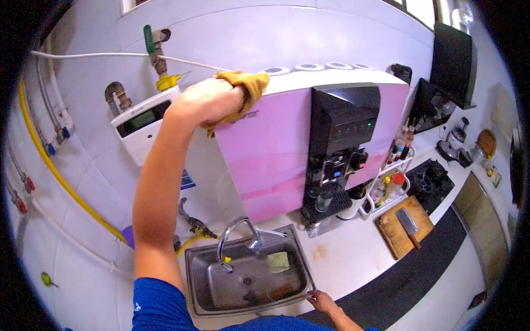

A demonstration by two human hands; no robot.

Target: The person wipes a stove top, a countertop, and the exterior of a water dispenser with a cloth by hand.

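Observation:
My left hand is raised and closed around a mustard-yellow cloth. The cloth lies against the upper left corner of a pink-fronted water purifier on the wall, partly over its white top edge. A black dispenser panel forms the middle of the purifier. Low down, my right hand rests with its fingers spread at the right front corner of the dark sink, and nothing shows in it. Inside the sink lies a pale green cloth, near the chrome faucet.
Left of the purifier hang a white gas meter and a green-handled valve. A cleaver lies on a wooden cutting board. Behind stand a white bottle rack and a black gas stove.

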